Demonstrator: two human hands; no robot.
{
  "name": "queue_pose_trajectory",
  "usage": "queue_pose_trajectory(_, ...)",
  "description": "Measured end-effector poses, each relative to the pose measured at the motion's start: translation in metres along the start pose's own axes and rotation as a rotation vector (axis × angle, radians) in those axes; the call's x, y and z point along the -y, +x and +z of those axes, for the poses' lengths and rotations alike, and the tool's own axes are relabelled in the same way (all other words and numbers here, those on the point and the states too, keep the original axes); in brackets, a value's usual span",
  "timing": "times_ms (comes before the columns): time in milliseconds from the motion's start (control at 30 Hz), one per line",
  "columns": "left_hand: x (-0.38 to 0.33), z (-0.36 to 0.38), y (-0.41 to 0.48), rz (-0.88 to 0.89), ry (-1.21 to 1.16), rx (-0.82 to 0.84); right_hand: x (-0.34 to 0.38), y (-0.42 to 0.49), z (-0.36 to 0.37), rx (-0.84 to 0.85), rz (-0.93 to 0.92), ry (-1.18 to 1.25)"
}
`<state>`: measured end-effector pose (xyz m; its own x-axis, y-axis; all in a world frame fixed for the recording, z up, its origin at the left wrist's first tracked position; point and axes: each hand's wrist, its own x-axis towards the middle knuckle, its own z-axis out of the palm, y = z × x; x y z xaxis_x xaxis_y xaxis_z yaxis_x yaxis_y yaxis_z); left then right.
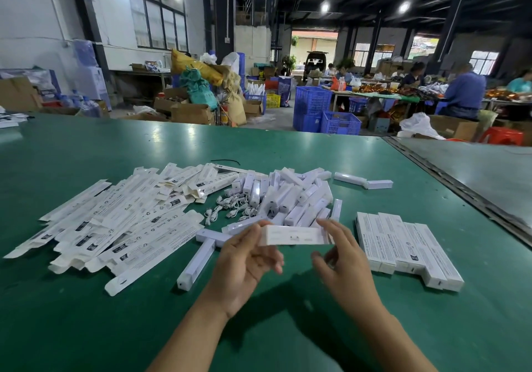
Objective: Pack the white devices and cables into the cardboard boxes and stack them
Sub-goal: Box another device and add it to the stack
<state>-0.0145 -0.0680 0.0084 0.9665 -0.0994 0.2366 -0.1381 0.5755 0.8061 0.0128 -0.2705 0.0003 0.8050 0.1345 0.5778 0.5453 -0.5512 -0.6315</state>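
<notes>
Left hand: grips white device at its left end, fingers curled.
Right hand: pinches its right end.
Position: white device held level between both hands, just nearer than device pile.

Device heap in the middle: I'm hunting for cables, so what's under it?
Coiled white cables show at the device heap's left foot, on the green table. Whether more lie beneath cannot be seen: the devices cover it.

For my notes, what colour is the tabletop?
Green; the tabletop shows best in the head view.
</notes>
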Motion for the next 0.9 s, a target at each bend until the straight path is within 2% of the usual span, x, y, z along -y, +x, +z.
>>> queue_pose_trajectory(133,0.002,-0.007,0.005,-0.022,-0.018,-0.104,-0.004,0.000,0.001,0.003,0.022,-0.083)
queue_pose_trajectory(200,0.006,-0.007,0.006,-0.039,0.001,-0.074,0.002,0.000,0.004,0.009,0.049,-0.038)
queue_pose_trajectory(267,0.013,-0.006,0.005,-0.049,0.160,-0.048,0.008,0.000,0.009,0.066,0.058,-0.014)
queue_pose_trajectory(367,0.024,-0.003,0.008,-0.043,0.382,-0.144,0.016,-0.002,0.019,0.158,0.006,-0.039)
queue_pose_trajectory(433,0.026,-0.005,0.013,0.000,0.376,-0.262,0.022,0.001,0.027,0.079,-0.038,-0.057)
queue_pose_trajectory(500,0.025,-0.011,0.020,0.082,0.394,-0.464,0.026,0.013,0.035,-0.036,-0.064,-0.026)
queue_pose_trajectory(567,0.024,-0.018,0.025,0.182,0.474,-0.666,0.030,0.035,0.044,-0.035,-0.065,-0.039)
queue_pose_trajectory(667,0.024,-0.026,0.031,0.268,0.511,-0.859,0.031,0.074,0.062,0.173,-0.047,-0.092)
queue_pose_trajectory(800,0.017,-0.038,0.038,0.287,0.484,-1.108,0.028,0.115,0.100,0.465,-0.035,-0.290)
queue_pose_trajectory(900,0.014,-0.041,0.042,0.329,0.435,-1.188,0.024,0.140,0.121,0.570,-0.029,-0.388)
